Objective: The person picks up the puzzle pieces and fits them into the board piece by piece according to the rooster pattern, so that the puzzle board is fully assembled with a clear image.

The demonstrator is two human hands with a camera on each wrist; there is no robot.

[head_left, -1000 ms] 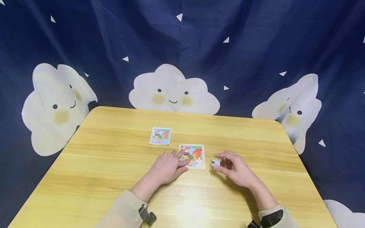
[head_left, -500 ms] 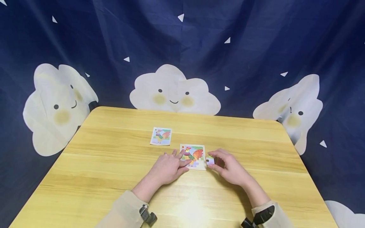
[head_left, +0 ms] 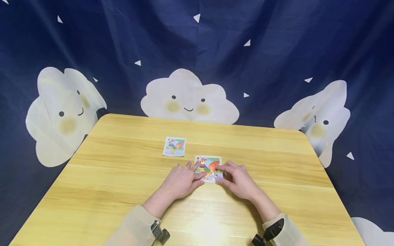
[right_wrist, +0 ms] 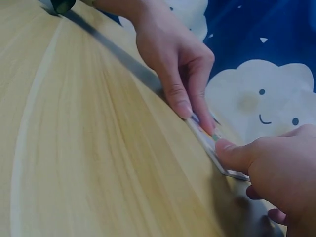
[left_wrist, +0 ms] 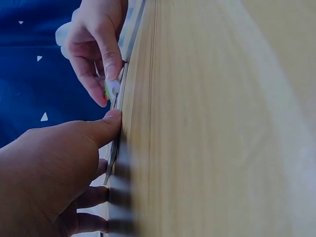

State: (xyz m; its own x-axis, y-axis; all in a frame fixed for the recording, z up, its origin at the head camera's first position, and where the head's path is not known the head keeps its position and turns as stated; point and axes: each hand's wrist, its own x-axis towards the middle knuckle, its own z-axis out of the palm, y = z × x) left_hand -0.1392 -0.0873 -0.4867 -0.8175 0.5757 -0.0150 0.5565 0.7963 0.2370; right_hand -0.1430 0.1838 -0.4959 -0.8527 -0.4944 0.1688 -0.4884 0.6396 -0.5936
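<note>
A small jigsaw puzzle board (head_left: 209,156) with a rooster picture lies at the middle of the table. On its left part rests my left hand (head_left: 181,181), fingers spread and fairly straight, the thumb at the near edge. My right hand (head_left: 241,181) pinches a puzzle piece (head_left: 219,175), lilac with some green, between thumb and fingers over the board's lower right corner. In the left wrist view the piece (left_wrist: 113,88) is tilted against the board. Whether it lies flat in its slot cannot be told; the right fingertips partly cover it.
A square picture card (head_left: 174,147) with the same rooster lies behind and left of the board. The wooden table (head_left: 123,191) reaches a dark blue curtain (head_left: 197,44) printed with clouds. Each wrist wears a dark band with a small camera.
My right hand has moved left with the puzzle piece, from beside the board to over its lower right corner. The left hand has stayed on the board.
</note>
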